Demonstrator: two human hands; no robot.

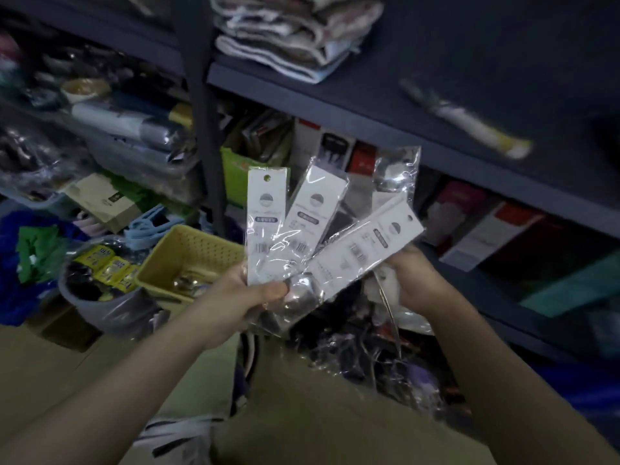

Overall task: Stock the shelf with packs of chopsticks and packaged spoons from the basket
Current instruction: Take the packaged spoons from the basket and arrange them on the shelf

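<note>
Several packaged spoons point(302, 229) in clear plastic with white header cards fan out in front of me. My left hand point(248, 297) grips their lower ends, thumb on top. My right hand point(412, 276) holds the rightmost pack point(365, 250) at its lower right edge, along with something white that I cannot make out. The yellow perforated basket point(188, 250) stands low on the left with shiny packs still in it. The dark shelf point(436, 105) runs across the upper right; a long pack point(469, 122) lies on it, blurred.
Folded cloths point(295, 38) sit on the shelf at top centre. Boxes point(486, 236) fill the shelf below on the right. A grey tub point(100, 303) with yellow packets stands left of the basket. A pile of plastic-wrapped goods point(369, 350) lies under my hands.
</note>
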